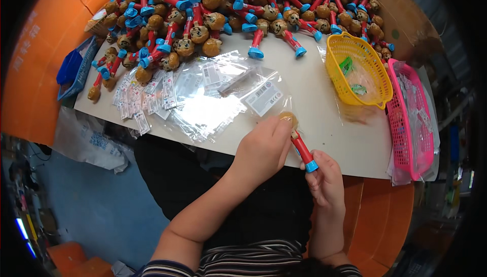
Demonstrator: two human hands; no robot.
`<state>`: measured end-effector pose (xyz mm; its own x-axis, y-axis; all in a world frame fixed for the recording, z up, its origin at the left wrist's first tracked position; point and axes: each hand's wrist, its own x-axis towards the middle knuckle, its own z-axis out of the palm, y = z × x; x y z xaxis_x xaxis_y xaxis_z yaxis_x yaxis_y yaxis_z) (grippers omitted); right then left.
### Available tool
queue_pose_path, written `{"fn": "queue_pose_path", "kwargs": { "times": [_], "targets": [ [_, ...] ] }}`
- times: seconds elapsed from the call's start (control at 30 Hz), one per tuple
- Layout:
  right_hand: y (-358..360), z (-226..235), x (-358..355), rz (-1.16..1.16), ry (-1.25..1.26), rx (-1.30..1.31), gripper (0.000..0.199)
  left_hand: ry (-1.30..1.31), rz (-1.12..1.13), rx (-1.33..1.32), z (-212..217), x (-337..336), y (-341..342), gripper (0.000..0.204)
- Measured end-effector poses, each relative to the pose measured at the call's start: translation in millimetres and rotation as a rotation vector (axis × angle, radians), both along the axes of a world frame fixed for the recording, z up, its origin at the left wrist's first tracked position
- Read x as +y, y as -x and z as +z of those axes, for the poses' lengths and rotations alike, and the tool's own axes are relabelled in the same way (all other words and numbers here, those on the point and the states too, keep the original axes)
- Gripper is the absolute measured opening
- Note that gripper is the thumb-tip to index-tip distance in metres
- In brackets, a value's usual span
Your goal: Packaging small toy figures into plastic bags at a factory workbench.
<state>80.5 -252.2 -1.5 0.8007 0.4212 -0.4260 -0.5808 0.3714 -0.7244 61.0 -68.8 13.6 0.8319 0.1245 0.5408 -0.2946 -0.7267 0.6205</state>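
Note:
A toy figure with a brown round head, red tube body and blue foot is held over the table's near edge. My left hand closes round its head end, covering part of the head. Round the blue foot my right hand has its fingers curled. Just beyond the left hand lie transparent plastic bags, overlapping and shiny, one with a white printed label. Small printed paper slips are spread left of the bags.
A big heap of similar toy figures covers the table's far side. A yellow basket and a pink basket stand at the right, with a blue basket at the left edge. The white table has orange boxes beside it.

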Motion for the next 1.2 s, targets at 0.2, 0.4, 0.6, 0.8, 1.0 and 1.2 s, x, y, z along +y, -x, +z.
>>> {"fn": "queue_pose_path", "kwargs": {
  "times": [0.2, 0.4, 0.6, 0.8, 1.0, 1.2],
  "targets": [
    [-8, 17, -7, 0.162, 0.129, -0.119, 0.023, 0.021, 0.111, -0.022, -9, 4, 5, 0.013],
    [-10, 16, -1, 0.110, 0.082, -0.143, 0.021, 0.089, 0.117, -0.001, -15, -4, 11, 0.012],
    [-10, 12, 13, 0.192, 0.189, -0.237, 0.017, 0.014, 0.092, -0.069, -4, 2, 4, 0.012],
    [11, 2, 20, -0.022, 0.749, -0.846, 0.045, -0.038, 0.124, 0.021, -8, 4, 4, 0.011],
    [8, -13, 25, -0.206, 0.827, -1.371, 0.030, -0.014, 0.073, -0.002, -7, 0, 2, 0.012],
    [11, -28, 28, -0.311, 0.526, -0.943, 0.025, -0.066, -0.015, 0.039, 17, -6, 16, 0.014]
  ]
}}
